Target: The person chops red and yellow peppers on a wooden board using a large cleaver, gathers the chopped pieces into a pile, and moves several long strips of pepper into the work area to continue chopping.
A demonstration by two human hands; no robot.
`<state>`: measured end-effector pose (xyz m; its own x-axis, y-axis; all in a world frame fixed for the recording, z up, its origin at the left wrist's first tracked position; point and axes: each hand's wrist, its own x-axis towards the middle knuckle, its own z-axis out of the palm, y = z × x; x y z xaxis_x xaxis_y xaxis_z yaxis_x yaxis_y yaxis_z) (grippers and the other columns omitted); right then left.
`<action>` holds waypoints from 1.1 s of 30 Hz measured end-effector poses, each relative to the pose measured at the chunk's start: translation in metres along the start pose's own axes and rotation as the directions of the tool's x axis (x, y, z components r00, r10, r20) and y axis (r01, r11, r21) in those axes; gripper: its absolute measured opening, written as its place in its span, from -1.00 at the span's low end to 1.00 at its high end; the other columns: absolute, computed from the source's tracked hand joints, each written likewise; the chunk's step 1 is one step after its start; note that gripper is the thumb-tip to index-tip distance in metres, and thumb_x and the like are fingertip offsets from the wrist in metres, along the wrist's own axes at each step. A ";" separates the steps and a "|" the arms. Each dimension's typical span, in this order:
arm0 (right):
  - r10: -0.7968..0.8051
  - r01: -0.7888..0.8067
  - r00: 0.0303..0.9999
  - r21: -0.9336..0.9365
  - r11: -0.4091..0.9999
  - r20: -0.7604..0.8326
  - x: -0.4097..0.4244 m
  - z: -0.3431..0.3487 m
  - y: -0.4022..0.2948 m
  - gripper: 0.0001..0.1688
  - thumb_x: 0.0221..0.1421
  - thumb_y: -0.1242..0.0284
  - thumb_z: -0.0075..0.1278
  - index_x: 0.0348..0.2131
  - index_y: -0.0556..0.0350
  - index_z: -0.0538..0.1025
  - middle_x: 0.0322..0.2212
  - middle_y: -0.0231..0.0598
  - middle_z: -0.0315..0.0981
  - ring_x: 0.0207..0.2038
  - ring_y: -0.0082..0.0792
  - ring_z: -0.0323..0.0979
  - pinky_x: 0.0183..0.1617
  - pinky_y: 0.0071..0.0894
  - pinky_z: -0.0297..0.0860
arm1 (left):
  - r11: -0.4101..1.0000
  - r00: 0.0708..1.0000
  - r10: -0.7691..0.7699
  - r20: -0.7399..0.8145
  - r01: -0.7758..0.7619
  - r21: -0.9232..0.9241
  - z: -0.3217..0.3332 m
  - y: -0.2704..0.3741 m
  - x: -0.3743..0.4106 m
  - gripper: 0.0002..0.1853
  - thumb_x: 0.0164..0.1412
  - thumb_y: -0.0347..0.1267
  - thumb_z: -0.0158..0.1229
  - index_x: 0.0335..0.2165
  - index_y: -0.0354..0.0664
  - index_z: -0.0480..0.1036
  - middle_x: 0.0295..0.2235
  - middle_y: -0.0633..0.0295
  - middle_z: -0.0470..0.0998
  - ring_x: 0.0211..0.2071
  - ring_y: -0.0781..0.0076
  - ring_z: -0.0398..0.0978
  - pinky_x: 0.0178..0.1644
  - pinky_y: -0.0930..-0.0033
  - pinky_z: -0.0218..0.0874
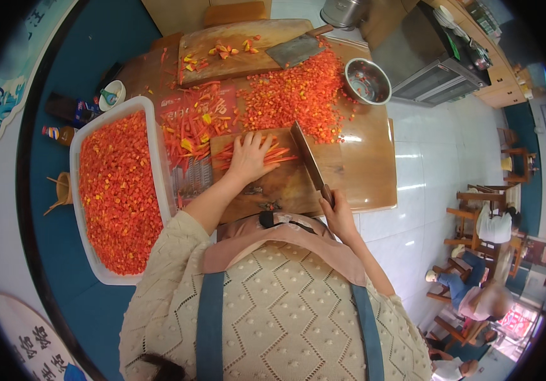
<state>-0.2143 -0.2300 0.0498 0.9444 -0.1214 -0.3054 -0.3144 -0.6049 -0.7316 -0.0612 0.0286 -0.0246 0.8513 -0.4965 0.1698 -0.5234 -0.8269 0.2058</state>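
Observation:
My left hand [252, 157] lies flat with spread fingers on a bundle of orange-red carrot strips [280, 155], pressing them to a wooden cutting board [292, 190]. In my right hand [339, 214] is the handle of a cleaver [308, 155], its blade standing on edge just right of the strips' ends. Beyond the board spreads a large heap of diced carrot [296, 95]. More carrot strips [196, 124], mixed with yellow pieces, lie to the left of the board on a red printed sheet.
A white plastic tub [153, 143] of diced carrot stands at the left. At the back, a second cleaver [294, 50] rests on another cutting board [249, 33] with carrot chunks. A steel bowl [368, 81] sits at right. Several people are seated far right.

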 end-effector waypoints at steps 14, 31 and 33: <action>-0.029 0.028 0.997 0.025 0.999 0.065 -0.004 0.020 -0.018 -0.64 0.23 0.34 -0.02 -0.17 0.34 0.38 -0.32 0.27 0.48 -0.21 0.21 0.46 -0.11 -0.03 0.37 | 0.995 0.995 -0.085 0.060 0.081 0.057 -0.018 0.028 -0.015 0.10 -0.15 0.16 0.36 0.19 -0.35 0.19 0.07 -0.01 0.31 0.13 0.04 0.20 0.16 -0.10 0.02; -0.056 0.057 0.997 -0.025 0.998 0.046 0.010 0.042 0.014 -0.58 0.18 0.25 0.00 -0.16 0.28 0.42 -0.26 0.22 0.50 -0.16 0.21 0.48 -0.06 0.05 0.39 | 0.984 0.996 -0.078 0.034 0.072 0.165 0.020 0.027 0.004 -0.36 0.27 -0.07 0.02 0.13 -0.34 0.24 0.07 -0.06 0.34 0.14 -0.01 0.25 0.27 -0.12 -0.04; -0.055 0.055 0.997 -0.017 0.998 0.046 0.014 0.039 0.016 -0.57 0.16 0.25 0.01 -0.15 0.27 0.42 -0.26 0.22 0.51 -0.16 0.21 0.48 -0.06 0.05 0.39 | 0.986 0.998 -0.065 0.007 0.063 0.156 0.026 0.019 0.006 -0.41 0.27 -0.10 0.01 0.11 -0.31 0.26 0.07 -0.05 0.35 0.13 -0.02 0.27 0.24 -0.10 0.00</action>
<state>-0.2098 -0.2104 0.0103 0.9548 -0.0520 -0.2926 -0.2598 -0.6243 -0.7368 -0.0650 0.0031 -0.0450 0.8836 -0.4438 0.1493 -0.4564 -0.8875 0.0629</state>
